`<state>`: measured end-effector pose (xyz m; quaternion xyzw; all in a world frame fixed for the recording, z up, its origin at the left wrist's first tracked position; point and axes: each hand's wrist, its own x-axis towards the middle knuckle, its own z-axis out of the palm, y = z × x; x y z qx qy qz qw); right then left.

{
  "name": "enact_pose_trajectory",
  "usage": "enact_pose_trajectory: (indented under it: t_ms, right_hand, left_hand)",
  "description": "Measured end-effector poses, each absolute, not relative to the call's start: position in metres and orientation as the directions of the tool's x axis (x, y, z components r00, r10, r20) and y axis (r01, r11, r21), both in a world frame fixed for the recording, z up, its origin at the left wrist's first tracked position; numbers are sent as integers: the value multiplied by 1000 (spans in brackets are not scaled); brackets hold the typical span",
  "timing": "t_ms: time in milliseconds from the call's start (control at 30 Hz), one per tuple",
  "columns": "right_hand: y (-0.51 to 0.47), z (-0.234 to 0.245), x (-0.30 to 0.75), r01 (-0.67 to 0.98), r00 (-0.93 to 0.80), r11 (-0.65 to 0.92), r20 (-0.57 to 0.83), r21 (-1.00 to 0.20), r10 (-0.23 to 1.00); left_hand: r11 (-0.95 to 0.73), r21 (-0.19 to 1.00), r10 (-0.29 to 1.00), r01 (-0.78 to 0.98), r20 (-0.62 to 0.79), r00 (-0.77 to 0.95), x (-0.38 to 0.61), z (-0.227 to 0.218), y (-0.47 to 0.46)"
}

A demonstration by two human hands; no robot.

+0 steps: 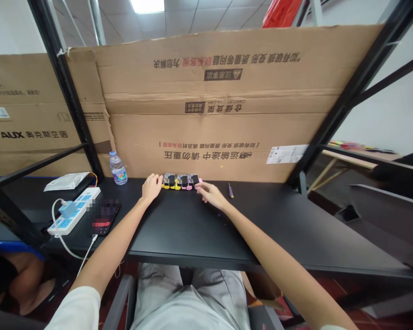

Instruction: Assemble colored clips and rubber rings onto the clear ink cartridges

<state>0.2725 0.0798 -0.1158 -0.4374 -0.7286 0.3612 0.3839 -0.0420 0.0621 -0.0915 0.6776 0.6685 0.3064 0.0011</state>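
A row of several small blocky pieces (182, 182), black and grey on top with yellow and pink parts, stands near the back of the black desk. They are too small to name more exactly. My left hand (152, 187) rests at the row's left end, its fingers stretched forward beside a yellow-edged piece. At the other end, my right hand (211, 194) has its fingertips against or very close to a pink-edged piece, with thumb and fingers apart. A small screwdriver (230, 190) with a purple handle lies to the right of my right hand.
Cardboard (206, 123) walls off the desk's back. To the left are a water bottle (118, 168), a white power strip (75, 211) with cables, a phone (107, 221) and a white packet (67, 181). Black posts frame the desk (192, 233). Another person's leg (29, 279) shows at lower left.
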Motion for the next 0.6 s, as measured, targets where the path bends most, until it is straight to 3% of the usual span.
enact_pose_trajectory:
  t_ms: [100, 233, 467, 600]
  right_hand:
    - [96, -122, 288, 465, -117, 414, 410, -782, 905]
    - [110, -134, 301, 537, 13, 357, 431, -764, 902]
    - [108, -145, 298, 594, -238, 411, 337, -691, 911]
    - [106, -146, 293, 697, -247, 416, 349, -584, 904]
  left_hand:
    - [-138, 439, 867, 888, 488, -106, -48, -95, 62]
    - [-86, 471, 934, 878, 346, -94, -49, -106, 67]
    - [-140, 372, 968, 918, 246, 48, -38, -115, 68]
    - [-146, 358, 968, 922, 242, 59, -38, -117, 67]
